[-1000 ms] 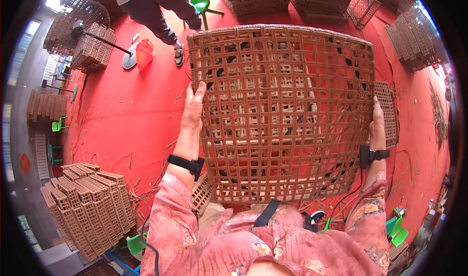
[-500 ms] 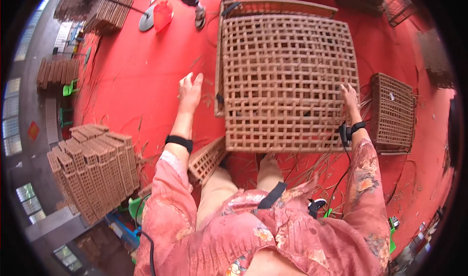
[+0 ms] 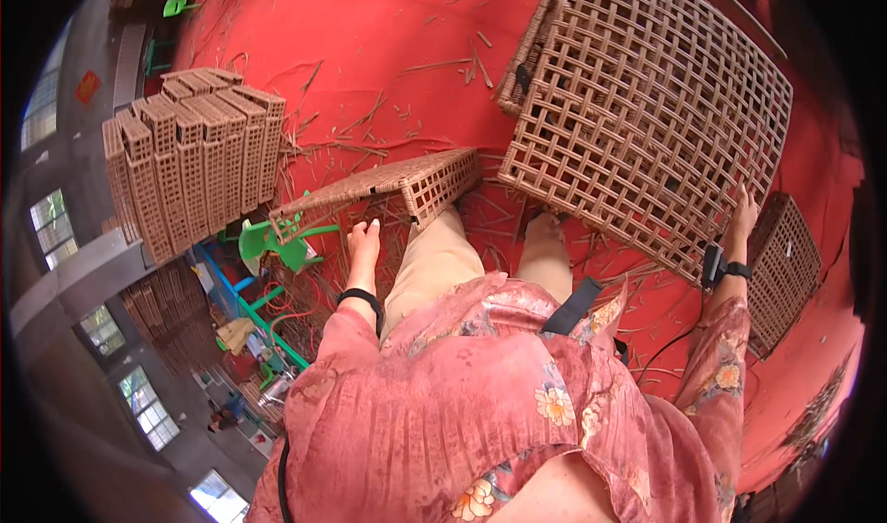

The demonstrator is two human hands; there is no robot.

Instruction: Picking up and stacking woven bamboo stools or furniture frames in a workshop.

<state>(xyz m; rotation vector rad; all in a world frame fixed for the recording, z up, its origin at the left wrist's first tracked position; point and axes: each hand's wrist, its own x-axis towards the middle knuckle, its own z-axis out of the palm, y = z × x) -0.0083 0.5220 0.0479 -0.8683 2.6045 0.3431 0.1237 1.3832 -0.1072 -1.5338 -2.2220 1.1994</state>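
A large woven rattan panel [image 3: 647, 116], light brown with an open grid, lies tilted on a similar piece in front of me at the right. My right hand [image 3: 743, 212] is closed on its near right edge, thumb and fingers at the weave. My left hand [image 3: 364, 242] holds nothing, its fingers loosely bent and a little apart. Just beyond it, a second woven piece [image 3: 434, 183] with two faces meeting at an angle leans by my left leg. I cannot tell whether the left fingers touch it.
A stack of narrow woven panels [image 3: 199, 158] stands at the left, beside a green plastic chair [image 3: 277, 246]. Another woven piece [image 3: 783, 273] is at the far right. Loose rattan scraps litter the red floor covering [image 3: 370, 52]. A thin black cable [image 3: 670, 346] runs from my right wrist.
My view has swung left and down. My left hand has come back from beside the large panel to near the angled woven piece. The right hand stays at the panel's edge.
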